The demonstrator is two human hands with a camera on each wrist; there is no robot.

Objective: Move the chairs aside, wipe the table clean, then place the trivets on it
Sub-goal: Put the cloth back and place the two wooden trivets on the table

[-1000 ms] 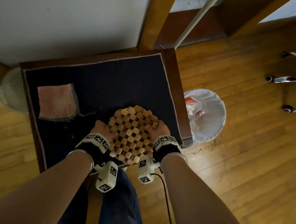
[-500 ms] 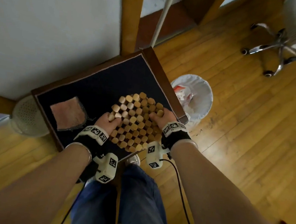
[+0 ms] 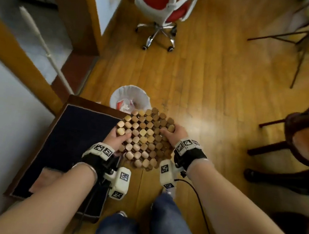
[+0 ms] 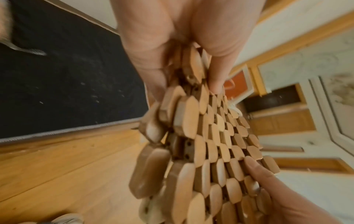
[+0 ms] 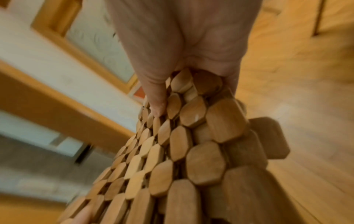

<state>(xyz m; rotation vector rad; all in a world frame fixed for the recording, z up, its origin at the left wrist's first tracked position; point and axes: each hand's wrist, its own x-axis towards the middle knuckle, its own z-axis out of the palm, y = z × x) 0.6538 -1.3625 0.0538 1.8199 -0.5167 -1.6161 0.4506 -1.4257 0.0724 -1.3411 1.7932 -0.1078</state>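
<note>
A stack of wooden trivets (image 3: 145, 137) made of linked hexagonal blocks hangs in the air between my two hands, off the right edge of the dark-topped stool (image 3: 72, 137). My left hand (image 3: 116, 136) pinches the stack's left edge, thumb on top; the left wrist view shows that thumb and the fingers clamped on the trivets (image 4: 214, 144). My right hand (image 3: 173, 134) grips the right edge the same way, and up close the trivets (image 5: 191, 151) sag below its thumb. A pink cloth (image 3: 47, 179) lies on the stool, partly hidden by my left forearm.
A white-lined waste bin (image 3: 130, 99) stands on the wooden floor just beyond the trivets. A red and white swivel chair (image 3: 162, 4) is farther back. A dark wooden chair (image 3: 307, 144) is at the right edge. A white wall runs along the left.
Both hands have lifted the trivets off the stool and carried them to the right. My view has swung right, bringing the swivel chair and the dark chair into sight.
</note>
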